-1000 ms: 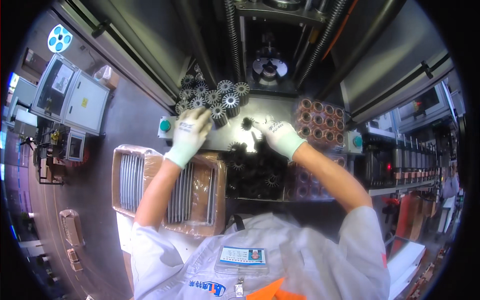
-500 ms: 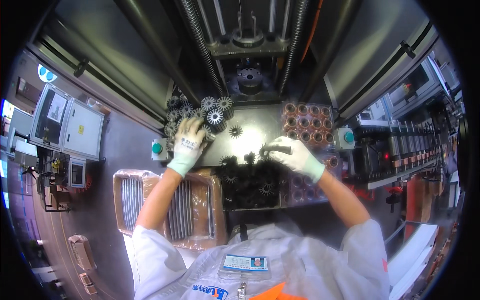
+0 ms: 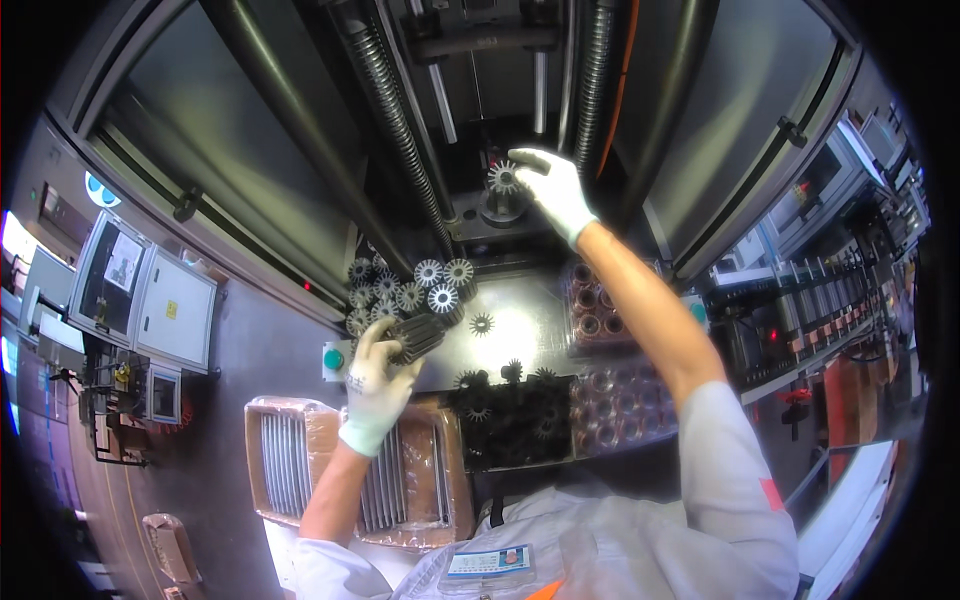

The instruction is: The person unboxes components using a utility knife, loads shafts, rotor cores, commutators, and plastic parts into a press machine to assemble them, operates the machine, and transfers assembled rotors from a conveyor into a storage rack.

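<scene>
My left hand point(image 3: 378, 385), in a white glove with a pale green cuff, is closed round a dark slotted cylindrical core point(image 3: 416, 338), tilted sideways in front of a cluster of similar cores point(image 3: 410, 296). Reaching far forward, my gloved right hand point(image 3: 556, 192) has its thumb and fingers closed at the edge of a toothed disc point(image 3: 503, 178). That disc is over the round fixture point(image 3: 502, 211) of the press; what lies under it is partly hidden. A small star-shaped piece point(image 3: 482, 323) rests on the shiny metal plate point(image 3: 515, 295).
Black star-shaped pieces fill a dark bin point(image 3: 510, 430) near me. Copper-coloured rings sit in a clear tray point(image 3: 590, 318) and a second tray point(image 3: 625, 405) at right. Metal rods lie in a cardboard box point(image 3: 455, 500). A green button point(image 3: 334, 358) and steel columns point(image 3: 300, 140) flank the plate.
My right hand has moved from above the bin forward to the press fixture with the toothed disc. My left hand has picked up and tilted a core from the cluster. The view has shifted.
</scene>
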The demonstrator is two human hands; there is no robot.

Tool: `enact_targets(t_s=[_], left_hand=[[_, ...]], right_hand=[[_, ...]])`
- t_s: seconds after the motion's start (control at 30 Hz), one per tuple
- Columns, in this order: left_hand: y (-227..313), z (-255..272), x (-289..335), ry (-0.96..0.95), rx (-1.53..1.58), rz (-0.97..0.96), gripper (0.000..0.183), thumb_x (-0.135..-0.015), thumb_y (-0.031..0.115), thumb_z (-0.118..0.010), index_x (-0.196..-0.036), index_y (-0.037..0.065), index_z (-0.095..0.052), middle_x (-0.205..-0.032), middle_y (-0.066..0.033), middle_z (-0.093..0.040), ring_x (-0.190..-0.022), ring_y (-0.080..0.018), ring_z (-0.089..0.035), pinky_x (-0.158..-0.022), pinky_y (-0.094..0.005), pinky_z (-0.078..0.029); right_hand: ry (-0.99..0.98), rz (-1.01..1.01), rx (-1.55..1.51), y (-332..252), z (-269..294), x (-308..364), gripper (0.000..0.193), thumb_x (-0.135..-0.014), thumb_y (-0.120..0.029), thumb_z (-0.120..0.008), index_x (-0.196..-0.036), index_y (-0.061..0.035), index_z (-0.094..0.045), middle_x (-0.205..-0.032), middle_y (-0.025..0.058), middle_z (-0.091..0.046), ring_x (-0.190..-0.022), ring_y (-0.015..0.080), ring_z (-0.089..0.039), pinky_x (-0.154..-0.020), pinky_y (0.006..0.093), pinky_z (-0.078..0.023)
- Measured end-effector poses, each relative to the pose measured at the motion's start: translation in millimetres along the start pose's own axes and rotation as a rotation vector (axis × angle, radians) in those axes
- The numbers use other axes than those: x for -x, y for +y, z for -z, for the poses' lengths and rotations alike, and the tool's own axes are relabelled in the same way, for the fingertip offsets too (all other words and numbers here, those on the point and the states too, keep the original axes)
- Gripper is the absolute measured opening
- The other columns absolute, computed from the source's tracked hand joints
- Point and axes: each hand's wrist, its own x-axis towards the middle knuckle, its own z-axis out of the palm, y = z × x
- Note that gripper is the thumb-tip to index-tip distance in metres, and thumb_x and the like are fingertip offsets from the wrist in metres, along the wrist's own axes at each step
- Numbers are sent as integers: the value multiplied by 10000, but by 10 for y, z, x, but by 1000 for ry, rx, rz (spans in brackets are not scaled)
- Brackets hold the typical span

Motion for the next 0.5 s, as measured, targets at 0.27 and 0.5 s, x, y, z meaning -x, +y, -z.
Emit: enact_targets(t_s=[0.27,0.5], left_hand=[[156,-275,-320,12,106,-16,349,-715,43,-856,-941,6,-592,-1285,-213,-629,-1138,-342,-644,-953,-401,-525],[294,-675,-1381,154,105,-179,319,-718,50,-843,-903,3,-587,-1277,-209,-638,-1067,-310,-671,-893,-379,-546]], right_hand=[[86,-140,394,592,-4,-575,391,-790,-35,-576,-1122,-115,-766,-1122,132,-745,-1084,266,-705,-971,338,-527],[185,84,580,516,-72,253,419,-884,-192,-616,-1273,-38,-599,-1050,241,-659,-996,385,-637,-905,471,-503]])
